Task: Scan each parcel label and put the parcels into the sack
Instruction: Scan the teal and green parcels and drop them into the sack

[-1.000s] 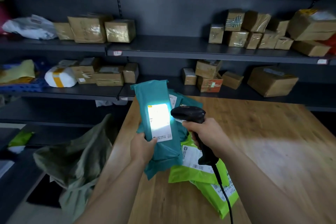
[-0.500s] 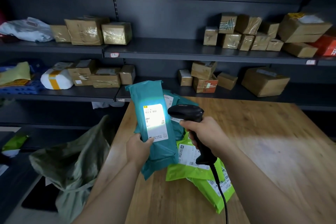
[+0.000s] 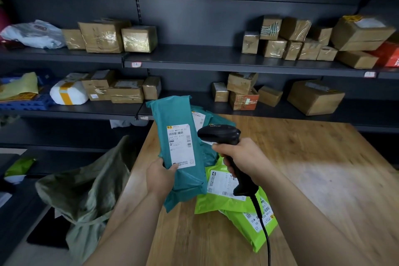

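Note:
My left hand [image 3: 160,174] grips a teal parcel [image 3: 173,114] upright above the table's left edge, its white label [image 3: 181,144] facing me. My right hand [image 3: 241,158] holds a black corded scanner [image 3: 220,135] by its handle, its head pointing left at the label from just beside it. Behind the scanner lies another teal parcel [image 3: 207,117]. Two lime green parcels [image 3: 218,201] [image 3: 254,225] lie on the wooden table [image 3: 313,179] under my right hand. An olive green sack [image 3: 86,190] slumps open on the floor left of the table.
Dark shelves [image 3: 194,58] behind the table carry several taped cardboard boxes [image 3: 103,36] and bagged parcels [image 3: 69,93]. A green and white packet [image 3: 19,167] lies low at the far left. The scanner's cable [image 3: 266,239] runs down over the table toward me.
The scanner's bright light on the teal parcel's label has gone out, so the print is readable. Both hands hold the same positions.

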